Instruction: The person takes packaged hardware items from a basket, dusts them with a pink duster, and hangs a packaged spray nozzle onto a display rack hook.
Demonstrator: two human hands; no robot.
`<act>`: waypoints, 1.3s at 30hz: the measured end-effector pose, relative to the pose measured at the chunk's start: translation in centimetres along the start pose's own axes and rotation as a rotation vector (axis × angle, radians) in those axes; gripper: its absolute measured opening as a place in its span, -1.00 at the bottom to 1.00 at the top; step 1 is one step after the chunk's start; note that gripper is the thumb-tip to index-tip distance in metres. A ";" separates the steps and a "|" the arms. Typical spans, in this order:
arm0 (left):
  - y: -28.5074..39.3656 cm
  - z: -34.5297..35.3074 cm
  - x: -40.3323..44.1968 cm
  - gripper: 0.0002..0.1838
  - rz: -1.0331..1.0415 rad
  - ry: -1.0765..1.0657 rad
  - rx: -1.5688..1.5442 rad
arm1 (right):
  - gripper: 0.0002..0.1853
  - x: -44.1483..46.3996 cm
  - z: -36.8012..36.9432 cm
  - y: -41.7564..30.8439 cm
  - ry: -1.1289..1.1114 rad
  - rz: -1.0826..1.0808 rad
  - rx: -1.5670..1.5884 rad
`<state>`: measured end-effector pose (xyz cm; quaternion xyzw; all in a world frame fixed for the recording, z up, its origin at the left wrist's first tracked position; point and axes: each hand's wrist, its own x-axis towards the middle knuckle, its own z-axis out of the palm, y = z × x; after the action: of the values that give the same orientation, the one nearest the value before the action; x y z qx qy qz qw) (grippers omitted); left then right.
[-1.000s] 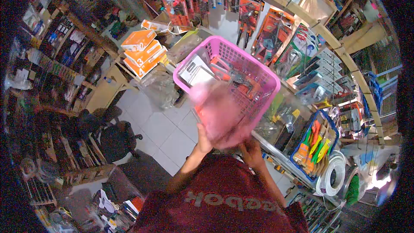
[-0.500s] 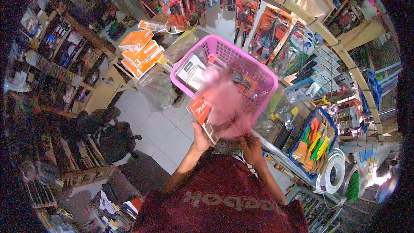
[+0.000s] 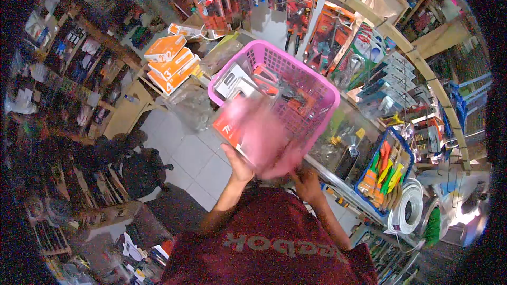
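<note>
My left hand [image 3: 238, 164] grips the edge of a flat red and white pack [image 3: 226, 124] with "Makita"-like lettering. It is held up in front of the near side of a pink plastic basket [image 3: 326, 91]. My right hand [image 3: 307, 183] is closed at the lower end of a soft pink duster [image 3: 266, 145], which is smeared by motion. The duster lies across the pack and hides much of its face; its handle cannot be made out. Inside the basket are white packs [image 3: 232, 82] and orange-red packaged tools [image 3: 298, 100].
Orange boxes [image 3: 171, 66] are stacked left of the basket, beside clear plastic bags [image 3: 193, 108]. Packaged pliers [image 3: 300, 18] hang behind. To the right stand a blue-rimmed tray of paintbrushes [image 3: 388, 171] and a white hose coil [image 3: 409, 208]. A glass counter edge [image 3: 338, 177] runs below the basket.
The pack and my left hand have moved slightly left and up. The pink duster has swept left and down over the pack, uncovering more of the basket's contents.
</note>
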<state>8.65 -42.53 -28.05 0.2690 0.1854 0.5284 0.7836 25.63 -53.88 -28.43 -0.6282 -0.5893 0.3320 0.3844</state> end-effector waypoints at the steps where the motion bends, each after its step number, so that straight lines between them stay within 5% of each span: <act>1: 0.2 -0.4 0.4 -0.08 -0.033 -0.080 -0.098 | -0.67 0.0 -0.7 -0.8 -0.120 -0.087 0.054; 5: 1.9 1.9 0.1 -0.05 0.075 0.163 0.172 | -0.74 0.4 0.5 1.9 0.109 0.208 0.163; 7: 2.6 4.2 0.5 -0.05 0.212 0.280 0.237 | -0.74 -0.5 -0.3 -0.4 -0.049 0.163 0.171; 11: 3.0 2.8 1.1 -0.03 0.151 0.080 0.241 | -0.73 -0.5 0.6 2.2 0.030 0.324 0.233; 16: 3.8 3.1 1.0 -0.03 0.112 0.171 0.219 | -0.75 -1.9 0.7 1.9 -0.077 0.076 -0.021; 22: 4.9 5.2 1.2 -0.04 0.193 0.269 0.190 | -0.75 -2.0 0.5 2.4 0.040 0.047 -0.001; 23: 5.2 6.2 1.5 -0.01 0.193 -0.012 0.086 | -0.76 -1.9 0.1 1.7 0.021 0.038 -0.001; 26: 5.5 5.2 1.6 0.02 0.203 0.178 0.276 | -0.76 -1.3 0.0 1.0 0.157 0.057 0.110; 28: 4.7 2.2 3.1 0.02 0.218 -0.476 -0.412 | -0.80 -1.2 1.2 0.7 0.240 -0.008 0.211; 29: 4.5 1.8 3.1 0.01 0.222 -0.389 -0.331 | -0.80 -1.7 0.5 0.8 0.110 -0.056 0.112; 32: 5.0 4.4 2.7 -0.02 0.222 -0.121 -0.101 | -0.70 -2.2 -1.5 2.2 -0.200 0.256 -0.056; 34: 5.3 5.9 2.2 -0.04 0.217 0.073 0.048 | -0.70 -2.5 -0.3 3.4 -0.021 0.300 -0.004; 39: 5.4 4.6 2.1 -0.15 0.134 0.150 0.115 | -0.64 -6.6 5.5 12.3 0.402 0.234 0.533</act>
<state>8.11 -40.04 -21.15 0.2851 0.2553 0.5868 0.7136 26.26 -60.03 -42.03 -0.6220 -0.3186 0.3858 0.6023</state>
